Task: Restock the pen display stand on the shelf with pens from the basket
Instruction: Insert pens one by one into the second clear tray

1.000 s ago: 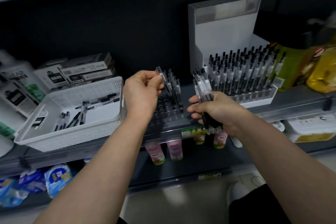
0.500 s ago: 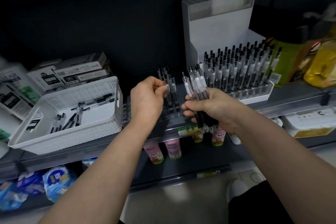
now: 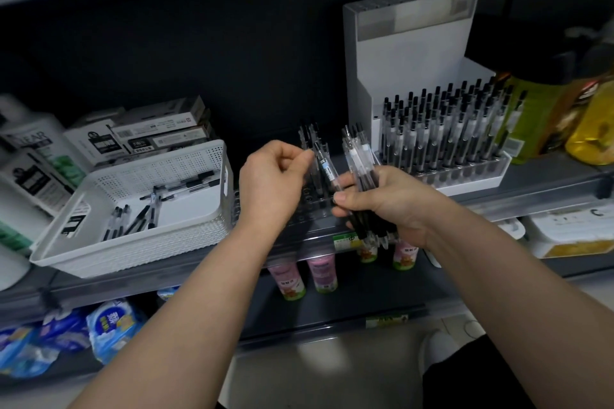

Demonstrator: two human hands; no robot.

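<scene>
My right hand (image 3: 392,206) grips a bundle of clear black-tipped pens (image 3: 357,156) upright, just right of a clear pen display stand (image 3: 300,209) on the shelf. My left hand (image 3: 272,183) pinches the top of one pen (image 3: 327,169) that leans out of the bundle's left side, over the stand. A few pens (image 3: 310,139) stand in the stand's back rows. The white perforated basket (image 3: 186,236) at left holds several loose pens (image 3: 146,212).
A white display stand (image 3: 471,179) packed with pens sits right of my hands, with a tall white backboard. Boxed pens (image 3: 159,133) and bottles (image 3: 30,156) stand behind the basket. Yellow-green bottles (image 3: 564,119) at far right. Small bottles (image 3: 319,272) fill the shelf below.
My left hand left the pen it set in the stand and moved right to the bundle, where it pinches a single pen. The right hand shifted slightly left with the bundle.
</scene>
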